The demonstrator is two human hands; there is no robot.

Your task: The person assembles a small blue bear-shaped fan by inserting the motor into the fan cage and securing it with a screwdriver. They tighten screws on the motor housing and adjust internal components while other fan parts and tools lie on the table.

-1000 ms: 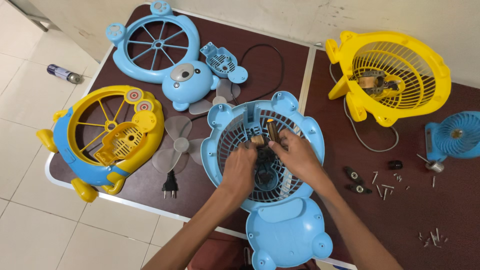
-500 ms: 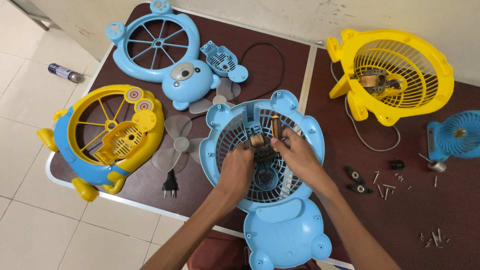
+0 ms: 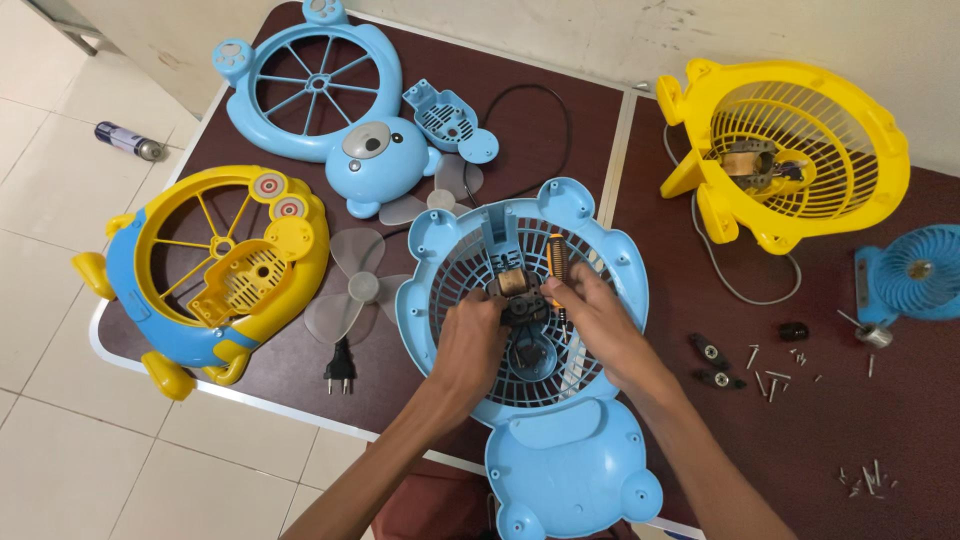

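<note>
A light blue bear-shaped fan housing [image 3: 600, 250] lies flat on the dark brown table, grille up. At the grille's centre sits a small motor [image 3: 515, 285] with copper windings. My left hand [image 3: 468, 345] grips the motor's lower left side. My right hand [image 3: 600, 325] holds a screwdriver with an orange and black handle [image 3: 557, 262], its tip pointing down beside the motor. Both hands rest over the grille.
A blue bear front frame [image 3: 320, 95] and a yellow and blue frame [image 3: 215, 265] lie at left, with clear fan blades [image 3: 355, 290] and a black plug [image 3: 340, 372] between. A yellow fan housing [image 3: 800, 150] and small blue fan [image 3: 915, 272] stand right. Loose screws [image 3: 775, 375] are scattered at right.
Both hands have stayed on the motor with only slight shifts. The screwdriver has kept nearly the same place beside the motor.
</note>
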